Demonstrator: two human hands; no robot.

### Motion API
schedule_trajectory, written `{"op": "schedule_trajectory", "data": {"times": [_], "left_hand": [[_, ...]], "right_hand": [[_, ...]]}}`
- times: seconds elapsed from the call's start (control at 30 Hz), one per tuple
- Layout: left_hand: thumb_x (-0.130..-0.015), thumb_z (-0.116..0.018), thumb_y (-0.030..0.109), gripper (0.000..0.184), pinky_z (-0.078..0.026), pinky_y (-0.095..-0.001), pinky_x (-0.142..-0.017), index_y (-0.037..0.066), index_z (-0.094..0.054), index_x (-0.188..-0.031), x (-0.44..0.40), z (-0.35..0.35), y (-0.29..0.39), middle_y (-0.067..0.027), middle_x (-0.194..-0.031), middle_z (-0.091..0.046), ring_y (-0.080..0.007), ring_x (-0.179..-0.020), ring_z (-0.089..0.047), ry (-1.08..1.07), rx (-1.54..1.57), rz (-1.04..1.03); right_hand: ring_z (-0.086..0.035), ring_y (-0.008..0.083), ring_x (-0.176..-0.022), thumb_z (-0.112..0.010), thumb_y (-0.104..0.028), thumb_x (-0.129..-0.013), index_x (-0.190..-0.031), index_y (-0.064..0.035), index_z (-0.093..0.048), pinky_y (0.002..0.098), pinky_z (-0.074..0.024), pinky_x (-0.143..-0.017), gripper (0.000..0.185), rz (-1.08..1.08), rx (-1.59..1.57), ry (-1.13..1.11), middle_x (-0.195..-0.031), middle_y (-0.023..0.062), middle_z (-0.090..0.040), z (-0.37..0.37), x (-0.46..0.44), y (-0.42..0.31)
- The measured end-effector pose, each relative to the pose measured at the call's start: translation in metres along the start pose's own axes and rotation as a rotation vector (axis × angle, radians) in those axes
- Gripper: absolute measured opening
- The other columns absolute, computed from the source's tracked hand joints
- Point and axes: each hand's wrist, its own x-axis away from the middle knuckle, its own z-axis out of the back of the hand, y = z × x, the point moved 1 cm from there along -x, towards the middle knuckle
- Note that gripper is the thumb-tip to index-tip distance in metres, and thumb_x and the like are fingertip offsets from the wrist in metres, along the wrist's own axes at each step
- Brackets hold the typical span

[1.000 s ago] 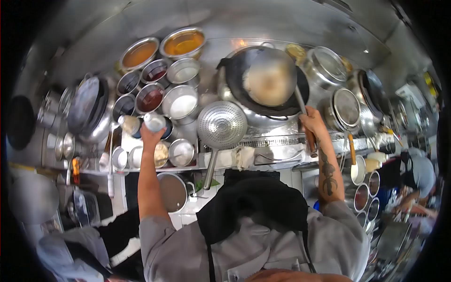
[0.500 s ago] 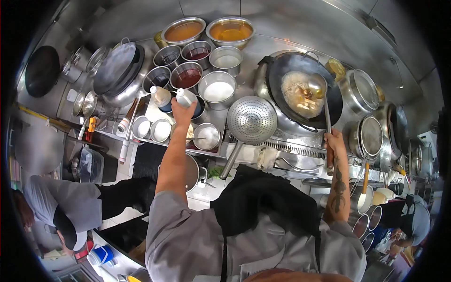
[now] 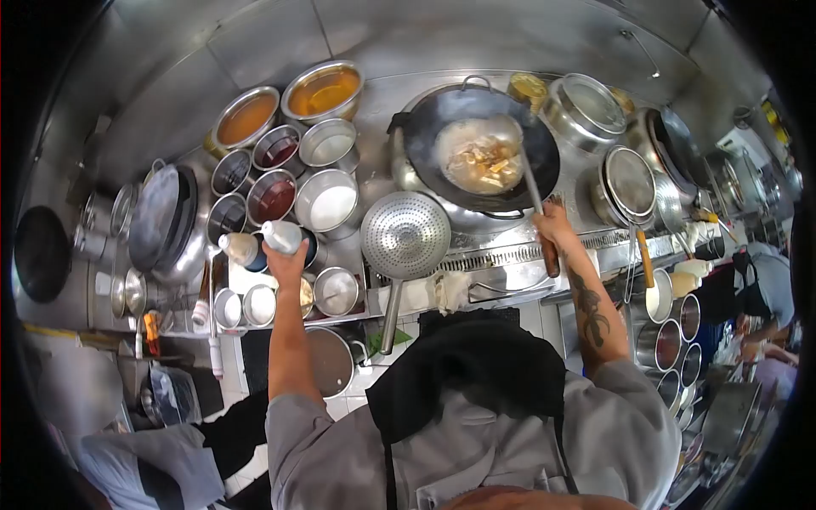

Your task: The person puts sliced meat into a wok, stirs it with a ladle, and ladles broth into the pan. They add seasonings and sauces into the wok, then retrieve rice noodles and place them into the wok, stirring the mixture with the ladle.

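My left hand (image 3: 286,262) is closed round a white squeeze bottle (image 3: 281,237), which stands among the sauce containers. Close beside it is a second squeeze bottle (image 3: 237,248) with tan contents. My right hand (image 3: 555,223) grips a long-handled ladle (image 3: 533,180) near its wooden end. The ladle's bowl is in the wok (image 3: 416,127), at the far right side of the food. Pale, bubbling liquid with brown and yellowish pieces (image 3: 483,163) fills the middle of the wok. A perforated strainer (image 3: 405,235) rests left of the wok, its handle toward me.
Metal pots of red sauce (image 3: 271,196) and white contents (image 3: 331,208) stand behind my left hand. Two bowls of amber liquid (image 3: 323,91) are at the back. A lidded pot (image 3: 588,109) sits right of the wok. Another person (image 3: 153,463) is at lower left.
The view has turned, so the stove and pots appear farther left. The ladle's bowl has moved toward the wok's far side. My left hand stays on the white bottle.
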Motion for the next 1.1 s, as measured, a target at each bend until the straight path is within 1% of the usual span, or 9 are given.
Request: {"op": "schedule_trajectory", "data": {"times": [0.2,0.3,0.43,0.53,0.63,0.77,0.97,1.03,1.1], "left_hand": [[-0.054,-0.093,0.031,0.089,-0.045,-0.0461,-0.096,-0.004,-0.048,-0.122,-0.002,-0.003,0.005,-0.0247,-0.115,-0.06,-0.0415,-0.108,-0.059,0.041,-0.092,0.038],[-0.055,-0.092,0.029,0.089,-0.045,-0.0448,-0.097,-0.004,-0.046,-0.124,-0.004,-0.008,0.002,-0.0235,-0.116,-0.06,-0.0385,-0.108,-0.059,0.047,0.041,0.037],[-0.056,-0.092,0.028,0.094,-0.045,-0.0418,-0.098,-0.004,-0.042,-0.128,-0.006,-0.012,-0.002,-0.0226,-0.12,-0.059,-0.035,-0.11,-0.059,0.036,0.051,0.106],[-0.059,-0.09,0.021,0.09,-0.047,-0.0391,-0.097,-0.006,-0.041,-0.128,-0.008,-0.007,0.008,-0.0228,-0.12,-0.059,-0.0317,-0.109,-0.06,0.076,0.139,0.119],[-0.062,-0.088,0.012,0.086,-0.047,-0.0382,-0.096,-0.006,-0.041,-0.131,-0.018,0.002,0.013,-0.0206,-0.122,-0.057,-0.0272,-0.108,-0.06,0.104,0.295,0.035],[-0.066,-0.084,0.005,0.082,-0.049,-0.0376,-0.093,-0.006,-0.041,-0.134,-0.032,0.043,0.076,-0.0196,-0.124,-0.055,-0.0248,-0.108,-0.058,0.204,0.431,-0.123],[-0.073,-0.081,0.01,0.072,-0.051,-0.039,-0.091,-0.005,-0.042,-0.131,-0.041,0.101,0.189,-0.019,-0.122,-0.056,-0.0268,-0.103,-0.06,0.332,0.508,-0.107],[-0.071,-0.083,0.007,0.071,-0.05,-0.0403,-0.093,-0.005,-0.044,-0.13,-0.041,0.107,0.221,-0.018,-0.12,-0.056,-0.0271,-0.105,-0.06,0.318,0.633,-0.086],[-0.071,-0.083,0.008,0.072,-0.049,-0.0382,-0.093,-0.005,-0.043,-0.13,-0.043,0.102,0.238,-0.0183,-0.121,-0.056,-0.0261,-0.107,-0.058,0.279,0.598,-0.17]], "right_hand": [[-0.053,0.0136,-0.052,-0.061,-0.017,-0.079,-0.081,-0.001,-0.059,0.027,-0.0418,-0.047,0.016,-0.27,-0.497,-0.254,-0.063,0.0048,-0.055,0.032,0.029,-0.019],[-0.051,0.0118,-0.045,-0.055,-0.012,-0.085,-0.078,-0.0038,-0.055,0.0275,-0.0411,-0.04,0.01,-0.137,-0.312,-0.168,-0.063,0.0026,-0.055,0.034,0.038,-0.03],[-0.051,0.0132,-0.045,-0.056,-0.012,-0.085,-0.081,-0.003,-0.055,0.0292,-0.0396,-0.04,0.01,-0.004,-0.282,-0.144,-0.063,0.003,-0.054,-0.004,0.029,-0.032],[-0.056,0.0113,-0.058,-0.056,-0.014,-0.086,-0.092,0.001,-0.058,0.0269,-0.0431,-0.05,0.017,-0.233,-0.466,-0.288,-0.07,0.0036,-0.057,-0.005,0.031,-0.036],[-0.056,0.0112,-0.055,-0.053,-0.009,-0.087,-0.095,-0.0006,-0.058,0.0274,-0.0443,-0.047,0.013,-0.247,-0.816,-0.351,-0.068,0.0014,-0.056,0.019,0.039,-0.005],[-0.054,0.0131,-0.049,-0.057,-0.009,-0.085,-0.092,-0.0008,-0.058,0.0292,-0.0472,-0.047,0.011,-0.15,-0.32,-0.277,-0.066,0.002,-0.054,0.042,0.049,-0.024],[-0.057,0.021,-0.045,-0.057,-0.006,-0.081,-0.094,0.0038,-0.054,0.0356,-0.047,-0.043,0.017,0.368,0.308,0.282,-0.061,0.0112,-0.055,0.021,0.03,0.032],[-0.06,0.0249,-0.048,-0.057,-0.008,-0.081,-0.092,0.0054,-0.054,0.0375,-0.0491,-0.045,0.017,-0.01,0.05,0.063,-0.064,0.0155,-0.058,0.019,0.053,0.003],[-0.059,0.0238,-0.048,-0.056,-0.007,-0.08,-0.089,0.0049,-0.056,0.038,-0.0492,-0.046,0.014,-0.042,-0.153,-0.061,-0.062,0.0144,-0.057,0.024,0.05,0.014]]}}
